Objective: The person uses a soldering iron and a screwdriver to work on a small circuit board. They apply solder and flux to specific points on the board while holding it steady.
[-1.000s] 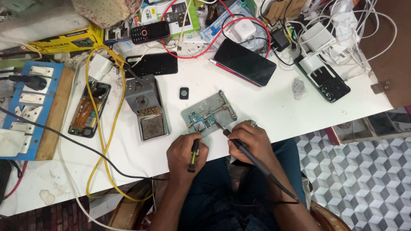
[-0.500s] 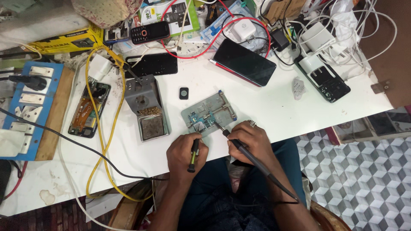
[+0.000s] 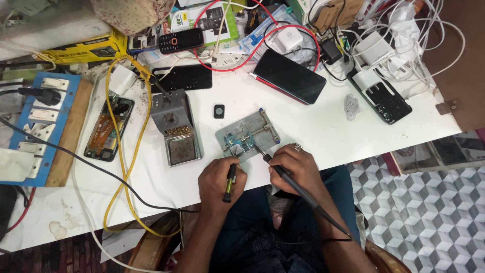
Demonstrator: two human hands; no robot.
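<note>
Circuit board (image 3: pixel 241 144), clamped flat in a grey metal holder (image 3: pixel 265 129) at the near edge of the white table (image 3: pixel 328 136), close to the body and within easy reach of both hands; probably gripped that way to prevent sliding under the tool tips. Found at the far left a blue switch-and-socket board (image 3: pixel 22 126) on a wooden base, seemingly parked there to feed power without crowding the work. Saw just right of it an opened phone (image 3: pixel 108 129) with its back off, set aside, and a yellow cable (image 3: pixel 129 167) looped loosely over that area. Noted next a grey iron stand (image 3: pixel 177 131) with brass wool in its tray, placed just left of the holder, likely for quick wiping of a hot tip. Then the left hand (image 3: pixel 220 182), curled shut around a slim black-and-green tool (image 3: pixel 230 182), held pen-fashion and angled up toward the board's near edge, apparently for steadying a part. Right beside it the right hand (image 3: pixel 295 169), closed around the dark handle of a soldering iron (image 3: pixel 290 184), tip brought down onto the board, cord trailing back over the lap. Farther right and well apart, left a black phone (image 3: pixel 289 76) face down, plus white chargers (image 3: pixel 374 48) in a tangle of leads.
</note>
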